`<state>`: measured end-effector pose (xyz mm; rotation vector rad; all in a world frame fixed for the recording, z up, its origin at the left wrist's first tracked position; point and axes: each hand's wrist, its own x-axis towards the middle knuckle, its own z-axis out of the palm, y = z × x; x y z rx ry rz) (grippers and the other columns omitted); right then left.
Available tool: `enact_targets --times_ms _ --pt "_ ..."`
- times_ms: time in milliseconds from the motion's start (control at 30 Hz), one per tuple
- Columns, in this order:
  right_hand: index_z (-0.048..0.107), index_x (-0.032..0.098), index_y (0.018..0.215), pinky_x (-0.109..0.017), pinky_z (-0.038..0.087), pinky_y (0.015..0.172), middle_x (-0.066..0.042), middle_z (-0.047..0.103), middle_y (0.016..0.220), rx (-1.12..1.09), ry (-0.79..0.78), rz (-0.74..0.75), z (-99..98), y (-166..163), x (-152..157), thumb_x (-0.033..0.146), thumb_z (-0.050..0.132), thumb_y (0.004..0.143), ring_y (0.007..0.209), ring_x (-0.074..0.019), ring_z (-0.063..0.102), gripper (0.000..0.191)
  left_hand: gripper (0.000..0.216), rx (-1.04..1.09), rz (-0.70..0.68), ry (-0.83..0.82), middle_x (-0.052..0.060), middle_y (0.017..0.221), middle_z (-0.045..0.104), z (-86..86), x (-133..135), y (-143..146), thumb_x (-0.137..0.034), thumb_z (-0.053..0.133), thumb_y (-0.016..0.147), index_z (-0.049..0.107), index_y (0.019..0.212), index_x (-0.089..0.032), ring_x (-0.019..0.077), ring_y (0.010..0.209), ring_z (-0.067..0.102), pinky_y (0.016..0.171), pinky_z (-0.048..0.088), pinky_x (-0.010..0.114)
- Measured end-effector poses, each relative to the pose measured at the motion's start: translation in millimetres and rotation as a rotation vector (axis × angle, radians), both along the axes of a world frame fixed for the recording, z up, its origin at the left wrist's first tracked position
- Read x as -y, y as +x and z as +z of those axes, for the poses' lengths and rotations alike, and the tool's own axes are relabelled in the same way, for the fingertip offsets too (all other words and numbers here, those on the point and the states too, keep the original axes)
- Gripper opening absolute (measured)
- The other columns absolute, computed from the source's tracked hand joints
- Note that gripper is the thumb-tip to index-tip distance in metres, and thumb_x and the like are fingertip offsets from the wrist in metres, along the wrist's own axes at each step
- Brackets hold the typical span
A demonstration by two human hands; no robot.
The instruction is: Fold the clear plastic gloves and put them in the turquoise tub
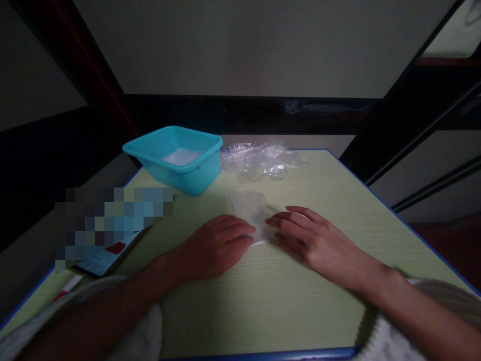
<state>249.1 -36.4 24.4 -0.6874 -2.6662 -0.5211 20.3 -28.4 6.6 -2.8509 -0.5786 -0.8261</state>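
A small clear plastic bag (251, 208) lies flat in the middle of the pale green table (285, 301). My left hand (216, 245) rests palm down with its fingers stretched out, the fingertips on the bag's near left edge. My right hand (306, 235) lies flat too, fingers extended onto the bag's near right edge. Neither hand grips anything.
A teal plastic tub (176, 158) with something white inside stands at the back left. A heap of crumpled clear plastic (263, 160) lies at the back centre. A blue and white packet (103, 258) sits at the left edge. The table has a blue rim.
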Motion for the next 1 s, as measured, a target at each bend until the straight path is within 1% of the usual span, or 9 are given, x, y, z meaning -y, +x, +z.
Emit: enact_targets --times_ms 100,200,367,467,633,733,900,1000 --pt "0.068 0.013 0.076 -0.037 0.048 0.089 -0.005 0.068 0.101 0.028 0.008 0.047 -2.3 -3 -2 0.012 0.052 0.086 0.09 -0.0192 0.058 0.019 0.033 -0.027 -0.014 0.013 0.008 0.086 0.069 -1.2 0 2 -0.011 0.034 0.091 0.064 0.078 -0.012 0.0184 0.08 0.063 0.074 0.051 0.033" --pt "0.068 0.013 0.076 -0.036 0.047 0.089 -0.005 0.068 0.099 0.031 0.018 0.058 -5.2 -4 -5 0.013 0.051 0.088 0.088 -0.0181 0.058 0.021 0.032 -0.04 -0.011 0.003 0.008 0.085 0.069 -3.1 -2 2 -0.011 0.035 0.092 0.064 0.078 -0.011 0.0185 0.077 0.062 0.071 0.051 0.033" --pt "0.068 0.013 0.078 -0.036 0.046 0.091 -0.006 0.067 0.103 0.069 0.043 0.084 -7.8 -4 -9 0.014 0.052 0.087 0.092 -0.0186 0.057 0.019 0.029 -0.048 -0.017 -0.021 0.008 0.084 0.069 -4.7 -2 1 -0.011 0.037 0.091 0.064 0.08 -0.011 0.0181 0.076 0.061 0.07 0.05 0.032" --pt "0.068 0.012 0.078 -0.036 0.045 0.092 -0.006 0.067 0.1 0.105 0.043 0.091 -8.1 -5 -10 0.014 0.052 0.087 0.094 -0.0189 0.057 0.018 0.027 -0.049 -0.01 -0.034 0.007 0.084 0.068 -5.1 -2 1 -0.011 0.038 0.09 0.064 0.08 -0.011 0.0181 0.076 0.061 0.071 0.05 0.032" --pt "0.066 0.014 0.071 -0.036 0.044 0.093 -0.004 0.067 0.091 0.104 0.055 0.105 -8.7 -6 -14 0.014 0.052 0.087 0.092 -0.0183 0.058 0.021 0.021 -0.048 -0.007 -0.079 0.007 0.086 0.067 -6.2 -3 1 -0.012 0.044 0.089 0.063 0.083 -0.012 0.0181 0.078 0.06 0.074 0.049 0.032" --pt "0.065 0.015 0.072 -0.038 0.042 0.096 -0.004 0.067 0.092 0.087 0.042 0.08 -8.4 -6 -15 0.014 0.05 0.088 0.093 -0.018 0.058 0.021 0.014 -0.033 0.008 -0.081 0.008 0.087 0.067 -6.4 -3 1 -0.016 0.049 0.086 0.063 0.085 -0.011 0.0186 0.08 0.06 0.075 0.049 0.031" --pt "0.064 0.014 0.074 -0.042 0.04 0.097 -0.005 0.068 0.099 0.033 -0.01 0.026 -2.4 -5 -15 0.012 0.048 0.087 0.092 -0.0191 0.059 0.021 0.013 -0.03 0.057 -0.005 0.008 0.085 0.067 -5.4 -3 1 -0.019 0.053 0.084 0.063 0.083 -0.011 0.0198 0.076 0.061 0.071 0.049 0.032" --pt "0.063 0.014 0.075 -0.043 0.039 0.098 -0.007 0.068 0.1 -0.005 -0.071 0.008 0.8 -5 -13 0.013 0.046 0.086 0.093 -0.0201 0.059 0.02 0.013 -0.048 0.089 0.082 0.006 0.08 0.067 -4.7 -5 2 -0.015 0.051 0.084 0.063 0.078 -0.012 0.0191 0.072 0.061 0.067 0.049 0.032"
